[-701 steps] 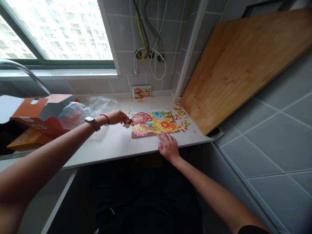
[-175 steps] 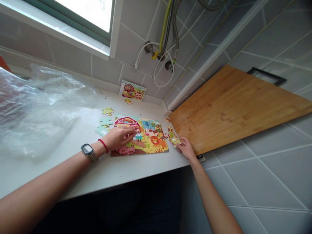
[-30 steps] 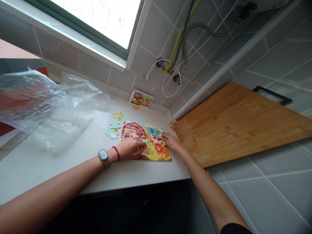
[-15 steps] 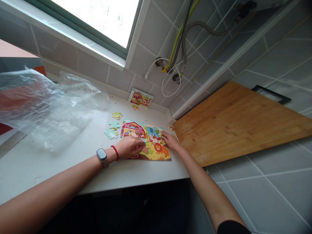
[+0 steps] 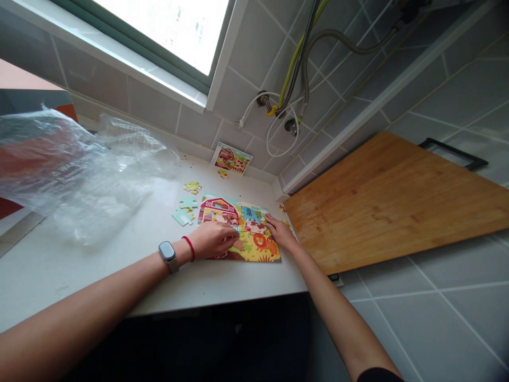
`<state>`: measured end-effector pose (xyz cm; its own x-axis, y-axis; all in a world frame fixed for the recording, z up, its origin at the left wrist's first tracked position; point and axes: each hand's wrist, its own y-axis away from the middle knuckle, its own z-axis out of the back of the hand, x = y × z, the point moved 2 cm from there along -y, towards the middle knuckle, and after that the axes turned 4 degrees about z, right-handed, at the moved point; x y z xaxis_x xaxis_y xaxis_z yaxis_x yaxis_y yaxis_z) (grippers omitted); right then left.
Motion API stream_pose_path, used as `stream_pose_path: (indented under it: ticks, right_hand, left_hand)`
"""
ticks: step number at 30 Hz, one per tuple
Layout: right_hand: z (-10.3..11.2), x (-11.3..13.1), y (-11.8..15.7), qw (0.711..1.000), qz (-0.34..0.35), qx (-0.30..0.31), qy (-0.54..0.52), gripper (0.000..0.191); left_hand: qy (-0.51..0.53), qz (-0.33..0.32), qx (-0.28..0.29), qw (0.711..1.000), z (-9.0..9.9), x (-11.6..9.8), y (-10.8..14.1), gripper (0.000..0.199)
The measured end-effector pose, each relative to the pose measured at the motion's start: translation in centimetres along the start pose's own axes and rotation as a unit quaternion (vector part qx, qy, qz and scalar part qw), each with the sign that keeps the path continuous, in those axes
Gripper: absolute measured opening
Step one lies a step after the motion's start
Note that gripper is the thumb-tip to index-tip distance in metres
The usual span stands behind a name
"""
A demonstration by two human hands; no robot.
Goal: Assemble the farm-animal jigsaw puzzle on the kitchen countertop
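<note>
Daylight enters through the window (image 5: 159,32), its pane blown out to white. The counter (image 5: 51,286) is evenly lit, with faint shadows. Glare marks the plastic bag (image 5: 79,180). The puzzle (image 5: 258,249) stays sharp. Wide-lens distortion bends the tiles (image 5: 449,329) toward the frame edges.

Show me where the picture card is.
In the head view, the picture card stands against the tiled wall at the back of the counter, beyond the puzzle, with a loose piece just in front.
</note>
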<state>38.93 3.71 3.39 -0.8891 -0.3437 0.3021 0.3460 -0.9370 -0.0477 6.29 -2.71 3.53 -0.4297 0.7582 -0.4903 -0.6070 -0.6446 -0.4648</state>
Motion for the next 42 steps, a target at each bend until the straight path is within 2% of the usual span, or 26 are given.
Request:
stream_pose_path:
  ticks: [12,17,20,22,26,31,42]
  right_hand:
    - [-1.0,0.4,0.9,0.998,-0.019,-0.047,-0.027,0.046]
    - [-1.1,0.5,1.8,0.989,-0.037,-0.139,-0.031,0.046]
    - [-1.1,1.0,3.7,0.976,-0.037,-0.213,-0.036,0.045]
    - [-1.3,1.4,5.2,0.972,-0.030,-0.232,-0.038,0.044]
    - [-2.4,1.8,6.8,0.983,-0.013,-0.181,-0.036,0.044]
    - [-3.4,1.8,6.3,0.994,-0.032,-0.104,-0.020,0.054]
    - [-3.2,2.2,6.3,0.997,-0.046,-0.058,0.029,0.058]
  left_hand:
    - [0.002,0.000,0.007,1.000,0.2,-0.1,0.0,0.027]
    - [0.005,0.003,0.008,1.000,0.3,-0.1,0.0,0.027]
    - [0.009,0.001,0.009,1.000,0.3,0.0,0.0,0.028]
    - [0.011,0.000,0.009,1.000,0.2,0.0,0.0,0.029]
    - [-0.001,0.005,0.016,1.000,-0.2,0.2,0.1,0.030]
    - [0.001,0.024,-0.002,1.000,0.0,0.5,0.2,0.031]
    - [0.016,0.027,-0.015,0.999,0.5,0.8,0.2,0.032]
